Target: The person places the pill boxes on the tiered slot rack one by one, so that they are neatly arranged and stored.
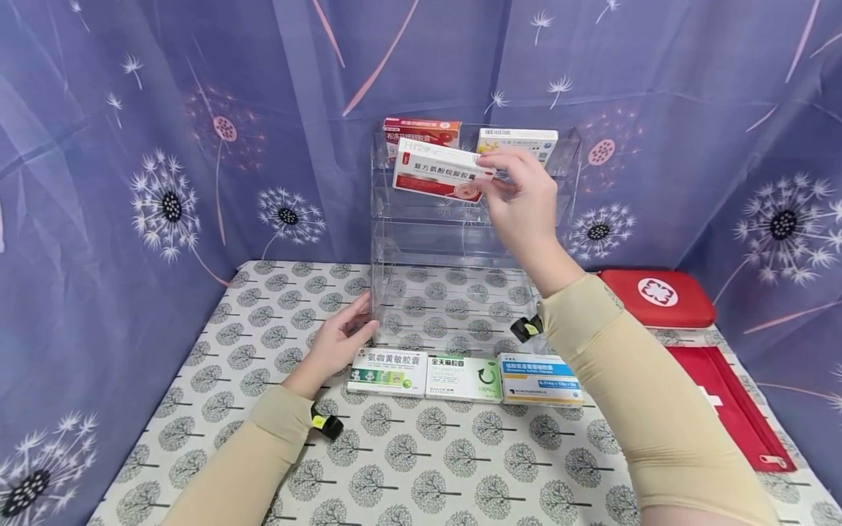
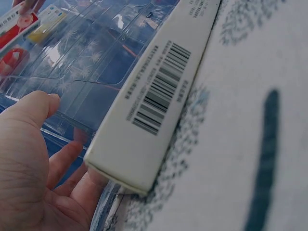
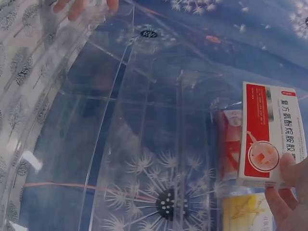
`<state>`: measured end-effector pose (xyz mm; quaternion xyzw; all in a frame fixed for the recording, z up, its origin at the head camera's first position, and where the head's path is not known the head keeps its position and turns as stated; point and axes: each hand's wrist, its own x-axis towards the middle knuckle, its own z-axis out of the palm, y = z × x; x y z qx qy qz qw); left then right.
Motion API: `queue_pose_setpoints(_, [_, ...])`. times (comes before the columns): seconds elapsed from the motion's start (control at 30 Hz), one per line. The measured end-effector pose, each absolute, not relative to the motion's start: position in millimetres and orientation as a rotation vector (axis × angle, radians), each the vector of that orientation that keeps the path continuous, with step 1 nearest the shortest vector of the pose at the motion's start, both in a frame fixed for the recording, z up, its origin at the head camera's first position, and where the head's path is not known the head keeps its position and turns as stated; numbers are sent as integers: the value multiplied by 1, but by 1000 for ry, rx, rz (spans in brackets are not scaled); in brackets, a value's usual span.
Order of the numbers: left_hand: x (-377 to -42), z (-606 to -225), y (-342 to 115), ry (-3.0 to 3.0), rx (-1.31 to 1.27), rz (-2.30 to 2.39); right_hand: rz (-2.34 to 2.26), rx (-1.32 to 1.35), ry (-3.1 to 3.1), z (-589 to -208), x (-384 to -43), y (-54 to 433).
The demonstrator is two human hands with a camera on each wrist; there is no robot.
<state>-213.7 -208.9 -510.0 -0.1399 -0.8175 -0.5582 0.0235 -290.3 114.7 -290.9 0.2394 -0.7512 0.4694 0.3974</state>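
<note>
My right hand (image 1: 522, 193) pinches one end of a white and red medicine box (image 1: 437, 172) between thumb and fingers. The box hangs in front of the upper tier of a clear acrylic display rack (image 1: 454, 237), overlapping a red medicine box (image 1: 421, 130) there. A white and yellow medicine box (image 1: 520, 139) stands on the same tier, to the right. Down at the rack's lower left side, my left hand (image 1: 338, 343) rests against the clear panel, thumb toward the front and fingers extended along the side. A white box with a barcode (image 2: 154, 96) lies close beside that hand.
Three medicine boxes lie in a row before the rack: one white and green (image 1: 387, 371), one pale green (image 1: 463, 378), one blue and white (image 1: 541, 378). At the right are a red first-aid case (image 1: 684, 303) and a red pouch (image 1: 737, 409). A purple curtain (image 1: 342, 183) hangs behind.
</note>
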Motion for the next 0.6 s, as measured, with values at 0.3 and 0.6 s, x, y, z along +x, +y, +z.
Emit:
queue_pose_setpoints(0.3, [-214,-510,-208,-2532,-442,-1760,1144,575,-1963,-301,-306,111])
queue_pose_setpoints(0.6, [-215,-512,-209,-2506,-437,-1775,1042,604,-2080,-312,-317,102])
